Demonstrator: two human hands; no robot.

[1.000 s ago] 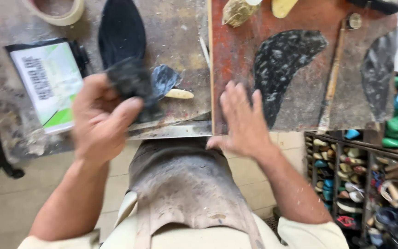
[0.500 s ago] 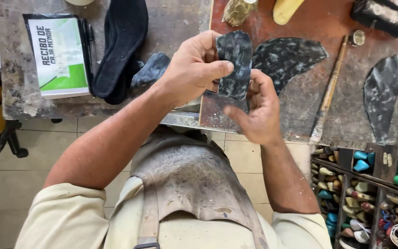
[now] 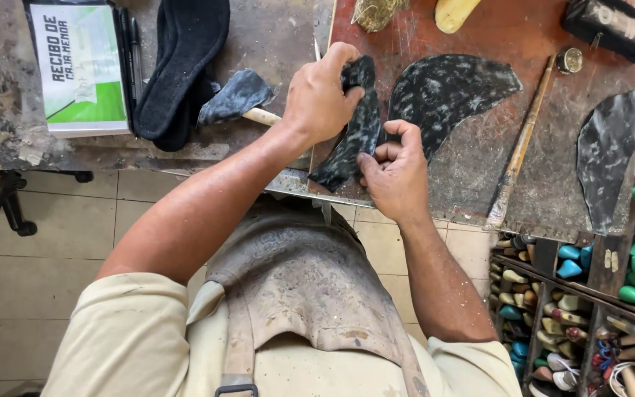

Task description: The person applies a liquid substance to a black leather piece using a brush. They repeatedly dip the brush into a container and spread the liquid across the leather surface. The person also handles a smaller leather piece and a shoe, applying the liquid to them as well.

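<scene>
From the head camera, looking straight down: the left hand (image 3: 321, 95) is curled shut over the upper end of a dark mottled leather piece (image 3: 354, 140), thumb and fingers pinching it; the right hand (image 3: 395, 173) grips the same piece lower down, fingers folded in against its edge; the piece hangs tilted between the two hands, its lower tip just over the near edge of the reddish cutting board (image 3: 494, 44), which itself lies on the worn grey bench (image 3: 273, 37); the board's left edge runs right beside the left hand's knuckles, so there is little free room on that side; to the right of the hands the board is more open, though a second mottled leather shape (image 3: 450, 92) lies flat just beyond the right hand, and a third (image 3: 611, 147) lies well apart near the right edge; that makes three mottled pieces in all; one long wooden-handled tool (image 3: 519, 147) lies slanted between the second and third; one small round tin (image 3: 569, 60) sits by its top end; left of the board, one black insole (image 3: 185, 59) and one smaller grey leather scrap (image 3: 235, 95) lie touching; one receipt pad (image 3: 79, 66) sits further left, with pens along its side; below the bench to the right, shelves of coloured shoe lasts (image 3: 589, 316), too many to count; a stained apron (image 3: 295, 279) covers the person's front.
</scene>
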